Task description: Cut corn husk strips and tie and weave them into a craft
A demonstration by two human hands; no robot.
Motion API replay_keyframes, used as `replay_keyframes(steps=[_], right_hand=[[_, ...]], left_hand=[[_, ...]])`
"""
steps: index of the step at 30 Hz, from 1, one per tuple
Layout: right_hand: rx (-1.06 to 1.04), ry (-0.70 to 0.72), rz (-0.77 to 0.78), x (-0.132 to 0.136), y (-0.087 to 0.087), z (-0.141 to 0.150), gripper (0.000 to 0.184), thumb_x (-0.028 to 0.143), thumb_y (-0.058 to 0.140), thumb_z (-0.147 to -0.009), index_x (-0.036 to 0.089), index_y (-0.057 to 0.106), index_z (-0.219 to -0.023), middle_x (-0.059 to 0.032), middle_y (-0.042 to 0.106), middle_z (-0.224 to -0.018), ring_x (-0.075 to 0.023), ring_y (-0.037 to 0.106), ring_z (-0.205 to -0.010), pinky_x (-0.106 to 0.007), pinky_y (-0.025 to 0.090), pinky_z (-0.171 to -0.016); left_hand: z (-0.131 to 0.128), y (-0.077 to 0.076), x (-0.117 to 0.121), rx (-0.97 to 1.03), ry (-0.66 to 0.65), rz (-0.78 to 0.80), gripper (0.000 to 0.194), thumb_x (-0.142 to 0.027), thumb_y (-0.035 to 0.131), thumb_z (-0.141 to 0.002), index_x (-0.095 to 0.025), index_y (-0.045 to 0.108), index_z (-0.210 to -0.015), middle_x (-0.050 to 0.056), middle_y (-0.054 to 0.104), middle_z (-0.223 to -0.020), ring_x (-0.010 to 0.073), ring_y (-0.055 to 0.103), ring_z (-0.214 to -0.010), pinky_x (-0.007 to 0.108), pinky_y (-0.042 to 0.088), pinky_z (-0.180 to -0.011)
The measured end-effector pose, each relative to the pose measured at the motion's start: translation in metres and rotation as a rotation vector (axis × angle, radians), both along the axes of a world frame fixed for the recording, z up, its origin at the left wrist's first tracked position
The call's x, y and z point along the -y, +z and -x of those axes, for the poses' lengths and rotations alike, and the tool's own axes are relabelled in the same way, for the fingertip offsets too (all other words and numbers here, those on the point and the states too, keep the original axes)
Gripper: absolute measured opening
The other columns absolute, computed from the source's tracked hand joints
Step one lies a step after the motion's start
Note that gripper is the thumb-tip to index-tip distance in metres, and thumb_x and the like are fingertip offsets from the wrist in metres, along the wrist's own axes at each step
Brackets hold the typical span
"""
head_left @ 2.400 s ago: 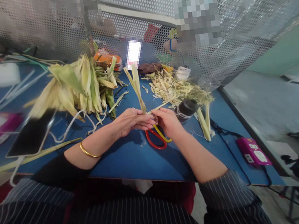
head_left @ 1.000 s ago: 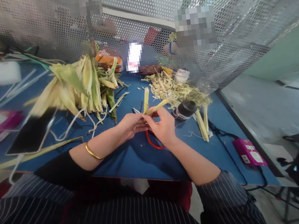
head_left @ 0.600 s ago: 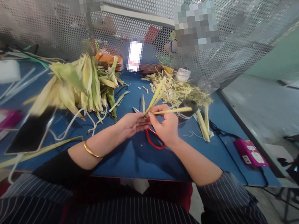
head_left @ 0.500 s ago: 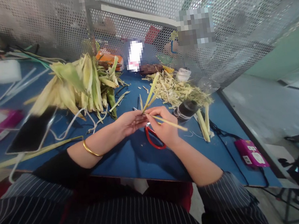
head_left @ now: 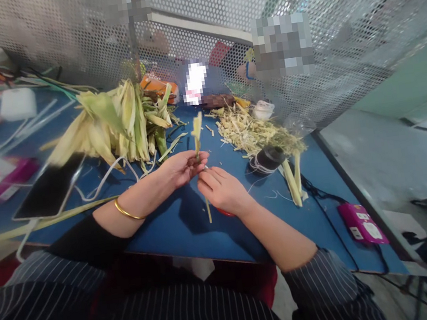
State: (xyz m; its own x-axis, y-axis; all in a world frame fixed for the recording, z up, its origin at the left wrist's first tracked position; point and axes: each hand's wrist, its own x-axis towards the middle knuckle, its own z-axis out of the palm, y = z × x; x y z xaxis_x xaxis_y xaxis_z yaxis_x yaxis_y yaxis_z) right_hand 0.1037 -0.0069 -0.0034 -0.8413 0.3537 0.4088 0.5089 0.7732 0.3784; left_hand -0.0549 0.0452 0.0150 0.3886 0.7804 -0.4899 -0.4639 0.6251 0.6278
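Observation:
A narrow pale corn husk piece (head_left: 196,131) stands nearly upright between my hands, its thin end hanging below my right hand. My left hand (head_left: 183,168) is closed on it at mid-length, thumb and fingertips pinching. Just below and to the right, my right hand (head_left: 223,189) has its fingers bent together around the lower part; something small and whitish shows at the fingertips, too small to name. A red scissors handle (head_left: 225,212) peeks out under my right hand, the rest hidden. To the right lies a black spool of thread (head_left: 267,160), with loose white thread beside it.
Large corn husks (head_left: 114,123) are heaped at the left back. Shredded husk (head_left: 249,129) covers the right back near a perforated metal screen (head_left: 208,3). A phone (head_left: 49,187) with a white cable lies left. A magenta power strip (head_left: 362,223) sits at the right edge.
The husk piece has swung from slanting to nearly upright, its thin end now pointing down. My right hand has turned and moved slightly left and down, covering more of the scissors.

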Motion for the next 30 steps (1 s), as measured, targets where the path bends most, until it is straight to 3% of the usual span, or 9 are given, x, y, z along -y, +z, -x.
replay_keyframes(steps=[2, 4, 8, 12, 17, 22, 27, 30], right_hand=[[-0.126, 0.020, 0.054, 0.001, 0.004, -0.001, 0.019, 0.010, 0.044, -0.089, 0.015, 0.062, -0.095, -0.0106, 0.064, -0.097, -0.0198, 0.059, -0.091, -0.036, 0.049, -0.085], [-0.396, 0.000, 0.146, 0.002, 0.009, -0.002, 0.018, 0.010, 0.048, -0.088, 0.017, 0.060, -0.099, -0.0092, 0.064, -0.100, -0.0189, 0.060, -0.094, -0.034, 0.050, -0.083], [-0.906, -0.161, 0.335, 0.003, 0.022, -0.003, 0.018, 0.018, 0.059, -0.084, 0.020, 0.060, -0.103, -0.0067, 0.061, -0.097, -0.0165, 0.061, -0.086, -0.034, 0.051, -0.082], [-0.939, -0.178, 0.495, -0.001, 0.030, -0.002, 0.014, 0.022, 0.059, -0.085, 0.025, 0.065, -0.097, -0.0038, 0.062, -0.095, -0.0161, 0.061, -0.084, -0.034, 0.050, -0.078], [-0.926, -0.138, 0.549, -0.002, 0.033, -0.001, 0.009, 0.021, 0.057, -0.086, 0.022, 0.065, -0.083, -0.0019, 0.065, -0.087, -0.0153, 0.061, -0.084, -0.033, 0.047, -0.080], [-1.210, -0.312, 0.622, -0.003, 0.025, -0.001, 0.010, 0.025, 0.058, -0.083, 0.019, 0.064, -0.078, -0.0016, 0.063, -0.078, -0.0153, 0.059, -0.078, -0.032, 0.046, -0.076], [-1.650, -0.389, 1.015, -0.012, 0.012, 0.000, 0.011, 0.027, 0.066, -0.072, 0.017, 0.063, -0.069, 0.0001, 0.062, -0.067, -0.0138, 0.057, -0.066, -0.030, 0.046, -0.068], [-1.755, -0.399, 1.305, -0.016, 0.008, -0.001, 0.014, 0.028, 0.070, -0.067, 0.016, 0.063, -0.069, -0.0004, 0.063, -0.064, -0.0131, 0.057, -0.061, -0.029, 0.046, -0.065]], left_hand=[[0.001, 0.002, 0.001, -0.002, 0.045, -0.017, 0.023, -0.007, 0.045, -0.088, -0.010, 0.064, -0.074, 0.001, 0.061, -0.056, 0.0055, 0.056, -0.048, 0.013, 0.050, -0.052], [0.000, 0.004, 0.004, -0.011, 0.050, -0.035, 0.021, -0.007, 0.046, -0.087, -0.009, 0.064, -0.076, 0.002, 0.063, -0.061, 0.0061, 0.058, -0.051, 0.015, 0.052, -0.056], [-0.006, 0.006, 0.011, -0.054, 0.005, -0.078, 0.019, -0.007, 0.049, -0.086, -0.008, 0.065, -0.076, 0.005, 0.066, -0.066, 0.0092, 0.061, -0.056, 0.019, 0.053, -0.059], [-0.012, 0.005, 0.019, -0.079, -0.041, -0.130, 0.014, -0.009, 0.055, -0.082, -0.009, 0.066, -0.074, 0.004, 0.064, -0.062, 0.0090, 0.059, -0.053, 0.020, 0.052, -0.056], [-0.013, 0.010, 0.026, -0.070, -0.093, -0.176, 0.016, -0.007, 0.055, -0.081, -0.009, 0.066, -0.069, 0.005, 0.065, -0.060, 0.0098, 0.061, -0.054, 0.019, 0.051, -0.055], [-0.012, 0.014, 0.026, -0.079, -0.134, -0.170, 0.016, -0.015, 0.057, -0.083, -0.007, 0.070, -0.082, 0.009, 0.071, -0.074, 0.0110, 0.064, -0.059, 0.021, 0.053, -0.057], [-0.011, 0.014, 0.025, -0.061, -0.146, -0.136, 0.019, -0.016, 0.055, -0.085, -0.007, 0.071, -0.082, 0.010, 0.072, -0.077, 0.0106, 0.065, -0.060, 0.020, 0.053, -0.058], [-0.010, 0.012, 0.024, -0.059, -0.162, -0.136, 0.016, -0.015, 0.059, -0.082, -0.007, 0.072, -0.085, 0.011, 0.073, -0.080, 0.0109, 0.067, -0.064, 0.018, 0.054, -0.060]])
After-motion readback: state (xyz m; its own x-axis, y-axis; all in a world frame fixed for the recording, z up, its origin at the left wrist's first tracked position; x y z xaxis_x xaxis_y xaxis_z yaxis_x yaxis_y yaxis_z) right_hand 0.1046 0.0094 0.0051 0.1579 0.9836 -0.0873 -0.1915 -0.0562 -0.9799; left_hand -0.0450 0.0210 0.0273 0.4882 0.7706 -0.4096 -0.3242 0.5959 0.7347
